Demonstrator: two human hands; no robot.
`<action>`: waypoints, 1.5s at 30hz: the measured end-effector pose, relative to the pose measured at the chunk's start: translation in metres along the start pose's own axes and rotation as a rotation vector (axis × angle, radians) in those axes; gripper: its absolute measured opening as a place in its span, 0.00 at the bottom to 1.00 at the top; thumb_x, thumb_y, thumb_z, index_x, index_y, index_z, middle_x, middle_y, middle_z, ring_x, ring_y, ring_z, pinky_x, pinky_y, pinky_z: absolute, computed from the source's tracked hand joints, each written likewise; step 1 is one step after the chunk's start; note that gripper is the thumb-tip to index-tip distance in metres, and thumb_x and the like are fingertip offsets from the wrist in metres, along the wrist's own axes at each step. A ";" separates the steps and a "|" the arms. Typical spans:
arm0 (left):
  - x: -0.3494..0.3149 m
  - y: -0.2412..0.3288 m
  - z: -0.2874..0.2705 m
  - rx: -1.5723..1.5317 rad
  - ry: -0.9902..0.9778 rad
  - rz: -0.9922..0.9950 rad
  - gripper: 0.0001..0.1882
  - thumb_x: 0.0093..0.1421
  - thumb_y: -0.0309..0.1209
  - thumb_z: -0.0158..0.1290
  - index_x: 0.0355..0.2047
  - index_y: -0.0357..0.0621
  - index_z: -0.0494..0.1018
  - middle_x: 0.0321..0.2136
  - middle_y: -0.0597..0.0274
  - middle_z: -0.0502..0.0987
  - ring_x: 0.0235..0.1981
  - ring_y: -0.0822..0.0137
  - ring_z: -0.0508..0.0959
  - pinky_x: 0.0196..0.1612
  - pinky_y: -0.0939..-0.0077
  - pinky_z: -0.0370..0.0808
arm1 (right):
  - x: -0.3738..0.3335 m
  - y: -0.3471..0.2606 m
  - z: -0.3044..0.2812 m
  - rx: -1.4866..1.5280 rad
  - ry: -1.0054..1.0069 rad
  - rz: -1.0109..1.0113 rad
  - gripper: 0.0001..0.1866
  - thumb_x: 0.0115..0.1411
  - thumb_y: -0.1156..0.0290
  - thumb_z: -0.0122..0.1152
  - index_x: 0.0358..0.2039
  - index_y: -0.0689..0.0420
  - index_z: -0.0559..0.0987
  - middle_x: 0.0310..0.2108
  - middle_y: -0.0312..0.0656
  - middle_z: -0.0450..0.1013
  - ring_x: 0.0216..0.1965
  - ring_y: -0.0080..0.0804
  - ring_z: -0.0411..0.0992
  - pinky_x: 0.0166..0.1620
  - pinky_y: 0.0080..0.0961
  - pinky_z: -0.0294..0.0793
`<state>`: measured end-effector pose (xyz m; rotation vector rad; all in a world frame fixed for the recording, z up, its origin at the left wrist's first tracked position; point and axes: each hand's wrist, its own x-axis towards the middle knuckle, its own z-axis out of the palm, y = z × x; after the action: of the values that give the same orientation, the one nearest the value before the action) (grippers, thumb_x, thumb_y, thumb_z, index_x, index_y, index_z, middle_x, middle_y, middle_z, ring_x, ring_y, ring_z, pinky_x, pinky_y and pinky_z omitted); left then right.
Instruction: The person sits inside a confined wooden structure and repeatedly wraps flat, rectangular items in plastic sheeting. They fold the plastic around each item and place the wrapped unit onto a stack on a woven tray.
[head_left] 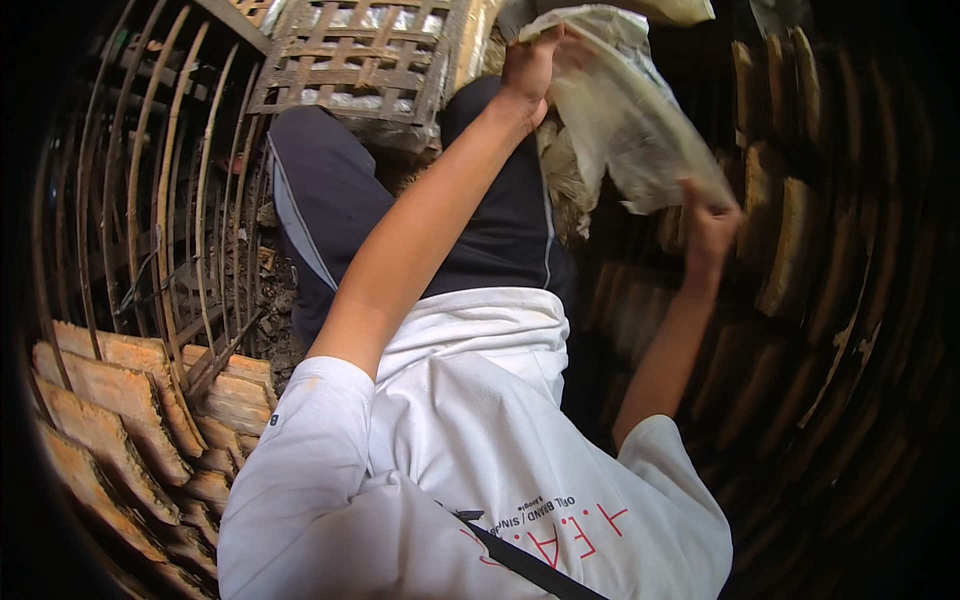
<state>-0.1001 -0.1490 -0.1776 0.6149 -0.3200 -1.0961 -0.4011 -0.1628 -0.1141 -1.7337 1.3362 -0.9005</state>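
Note:
A crumpled, translucent plastic sheet [640, 120], yellowish and dirty, is stretched between my two hands beyond my knees. My left hand [530, 72] is closed on its upper left edge. At the lower right corner of the sheet my right hand [712, 218], a little smeared by motion, is closed round the plastic. The sheet hangs slack and creased in the middle. Below my left hand, more crumpled plastic [567, 180] lies beside my right knee; whether it joins the sheet cannot be told.
A woven wooden slat panel [350, 75] stands ahead, with light plastic behind its gaps. Upright bars [165, 170] line the left side. Stacked orange-brown tiles [120, 400] sit lower left, and more dark tiles [790, 240] rise in rows at the right.

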 end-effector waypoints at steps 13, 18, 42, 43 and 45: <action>-0.068 0.279 -0.035 0.951 -0.252 0.443 0.14 0.64 0.37 0.60 0.42 0.38 0.76 0.36 0.59 0.81 0.33 0.73 0.81 0.38 0.74 0.79 | 0.041 -0.262 0.065 0.390 0.231 -0.515 0.15 0.64 0.68 0.65 0.42 0.64 0.73 0.36 0.53 0.76 0.31 0.43 0.80 0.26 0.32 0.83; -0.148 0.333 -0.046 0.877 -0.242 0.426 0.15 0.64 0.32 0.59 0.47 0.37 0.73 0.36 0.61 0.80 0.35 0.71 0.81 0.40 0.72 0.79 | 0.045 -0.279 0.074 0.244 0.353 -0.518 0.17 0.63 0.69 0.66 0.45 0.60 0.68 0.39 0.51 0.75 0.34 0.43 0.78 0.33 0.39 0.82; -0.044 0.329 -0.026 0.802 0.341 0.371 0.19 0.68 0.34 0.54 0.55 0.36 0.70 0.41 0.59 0.79 0.43 0.68 0.80 0.47 0.73 0.76 | 0.063 -0.154 0.258 0.965 -0.773 0.271 0.24 0.61 0.55 0.69 0.50 0.55 0.74 0.50 0.37 0.68 0.49 0.29 0.64 0.49 0.35 0.67; -0.034 0.330 -0.026 0.823 0.350 0.334 0.19 0.68 0.35 0.54 0.55 0.36 0.70 0.41 0.58 0.79 0.43 0.68 0.80 0.47 0.72 0.77 | 0.069 -0.154 0.264 0.972 -0.777 0.317 0.22 0.61 0.55 0.69 0.49 0.55 0.75 0.47 0.36 0.69 0.46 0.27 0.65 0.47 0.33 0.68; -0.010 0.329 -0.032 0.844 0.380 0.237 0.20 0.69 0.36 0.54 0.55 0.37 0.70 0.41 0.57 0.80 0.42 0.67 0.81 0.46 0.72 0.78 | 0.080 -0.152 0.278 0.955 -0.778 0.391 0.20 0.63 0.55 0.67 0.46 0.56 0.77 0.42 0.34 0.72 0.40 0.23 0.68 0.42 0.28 0.71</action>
<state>0.1525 -0.0265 -0.0022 1.4702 -0.5093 -0.5607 -0.0750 -0.1756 -0.1029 -0.8527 0.5187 -0.4185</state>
